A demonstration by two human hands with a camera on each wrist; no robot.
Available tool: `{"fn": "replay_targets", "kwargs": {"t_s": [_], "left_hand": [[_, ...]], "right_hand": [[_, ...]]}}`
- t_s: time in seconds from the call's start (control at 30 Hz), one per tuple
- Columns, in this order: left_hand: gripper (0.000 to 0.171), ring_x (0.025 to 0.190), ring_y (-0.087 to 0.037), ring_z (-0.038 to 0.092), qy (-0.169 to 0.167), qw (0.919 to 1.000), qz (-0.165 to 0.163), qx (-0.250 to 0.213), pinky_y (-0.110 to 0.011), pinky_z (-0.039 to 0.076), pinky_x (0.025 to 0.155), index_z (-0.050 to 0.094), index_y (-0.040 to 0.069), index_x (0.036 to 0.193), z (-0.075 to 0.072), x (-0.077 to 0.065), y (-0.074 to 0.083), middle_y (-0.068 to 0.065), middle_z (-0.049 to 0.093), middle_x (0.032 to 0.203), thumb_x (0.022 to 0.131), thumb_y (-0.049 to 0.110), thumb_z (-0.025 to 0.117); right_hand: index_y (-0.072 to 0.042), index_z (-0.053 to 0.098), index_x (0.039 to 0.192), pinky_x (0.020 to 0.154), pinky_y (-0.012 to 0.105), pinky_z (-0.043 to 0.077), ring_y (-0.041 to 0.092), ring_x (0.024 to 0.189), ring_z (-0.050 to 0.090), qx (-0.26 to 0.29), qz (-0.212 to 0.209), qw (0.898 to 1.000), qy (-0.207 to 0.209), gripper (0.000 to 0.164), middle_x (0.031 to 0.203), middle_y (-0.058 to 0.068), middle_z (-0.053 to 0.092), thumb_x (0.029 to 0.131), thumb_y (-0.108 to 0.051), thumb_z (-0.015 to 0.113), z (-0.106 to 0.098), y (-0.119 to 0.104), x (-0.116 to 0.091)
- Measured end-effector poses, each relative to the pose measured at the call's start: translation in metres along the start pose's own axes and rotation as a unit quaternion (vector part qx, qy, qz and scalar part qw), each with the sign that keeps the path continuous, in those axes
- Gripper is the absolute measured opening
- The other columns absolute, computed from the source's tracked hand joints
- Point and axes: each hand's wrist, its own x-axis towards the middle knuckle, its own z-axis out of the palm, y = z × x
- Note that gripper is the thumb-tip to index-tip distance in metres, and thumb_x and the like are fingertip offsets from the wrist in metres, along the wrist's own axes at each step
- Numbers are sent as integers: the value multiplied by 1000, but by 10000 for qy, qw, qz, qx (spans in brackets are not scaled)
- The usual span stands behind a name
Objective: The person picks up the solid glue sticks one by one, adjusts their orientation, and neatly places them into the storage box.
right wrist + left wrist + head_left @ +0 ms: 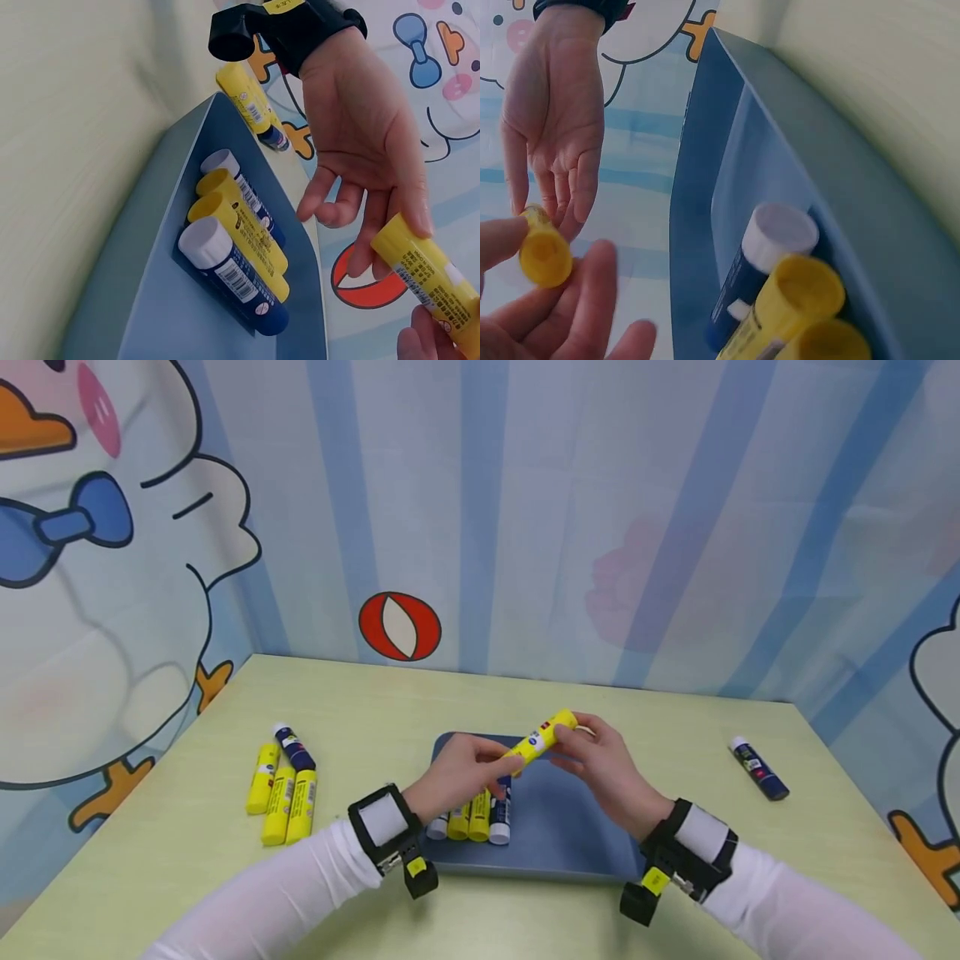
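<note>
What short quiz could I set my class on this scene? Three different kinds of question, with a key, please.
1. Multiple choice: what colour is the stick pinched by both the left hand and the right hand? (a) dark blue (b) yellow (c) red
2. True or false: the tray contains only yellow sticks.
3. Count: how many dark blue sticks lie on the table outside the tray?

Key: 1. (b). 2. False; two yellow and two dark blue sticks lie in it. 3. Two: one at the left, one at the right.
</note>
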Motion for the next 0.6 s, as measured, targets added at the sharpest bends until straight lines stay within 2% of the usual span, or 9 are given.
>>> {"fn": "replay_targets", "kwargs": {"t_s": [0.1, 0.2, 0.27, 0.37, 0.47, 0.53, 0.6], "left_hand": [[37, 70, -24, 67, -190, 9988, 113, 446, -31, 50, 71, 66, 3, 118, -4, -1, -2, -10, 69, 98, 93, 31, 66], [46, 76, -18, 65, -165, 9910, 277, 1301, -29, 52, 70, 60, 5, 126, -12, -5, -5, -4, 68, 100, 91, 34, 69], [47, 79, -14, 62, 47, 9797, 367, 1971, -27, 51, 69, 59, 8, 128, -21, -10, -9, 0, 68, 101, 91, 35, 69], [40, 77, -12, 58, 506, 9568, 421, 2831, -26, 48, 64, 62, 8, 122, -36, -17, -16, 1, 67, 95, 90, 32, 70], [35, 68, -13, 54, 840, 9392, 260, 3320, -26, 45, 57, 62, 8, 116, -50, -22, -26, 0, 63, 87, 91, 31, 70], [35, 63, -15, 52, 914, 9332, 18, 3475, -27, 42, 54, 61, 7, 113, -57, -23, -32, -1, 60, 81, 91, 32, 69], [35, 60, -16, 50, 862, 9309, -248, 3540, -27, 41, 53, 60, 7, 111, -61, -23, -38, -1, 58, 77, 91, 35, 68]], "right_hand": [[5, 31, 142, 98, 39, 45, 25, 110, 58, -58, -43, 10000, 0, 52, 134, 25, 51, 103, -24, 49, -1, 1, 2], [7, 31, 141, 96, 37, 47, 23, 107, 60, -201, -91, 9997, -41, 52, 133, 26, 52, 103, -24, 49, -6, 3, 5], [8, 32, 140, 92, 34, 49, 22, 104, 61, -301, -97, 9995, -88, 51, 132, 26, 53, 103, -22, 49, -10, 5, 7], [11, 32, 139, 85, 29, 50, 20, 99, 63, -481, -72, 9986, -194, 50, 129, 28, 53, 103, -19, 49, -16, 8, 11], [13, 33, 138, 80, 29, 51, 21, 96, 63, -823, -44, 9960, -333, 48, 124, 29, 54, 103, -16, 49, -20, 11, 15], [13, 35, 137, 78, 30, 51, 24, 95, 63, -1118, 5, 9928, -427, 47, 121, 28, 56, 103, -16, 49, -22, 14, 18], [13, 36, 136, 77, 31, 51, 29, 96, 62, -1406, 72, 9887, -510, 47, 118, 27, 56, 102, -16, 50, -21, 17, 22]]}}
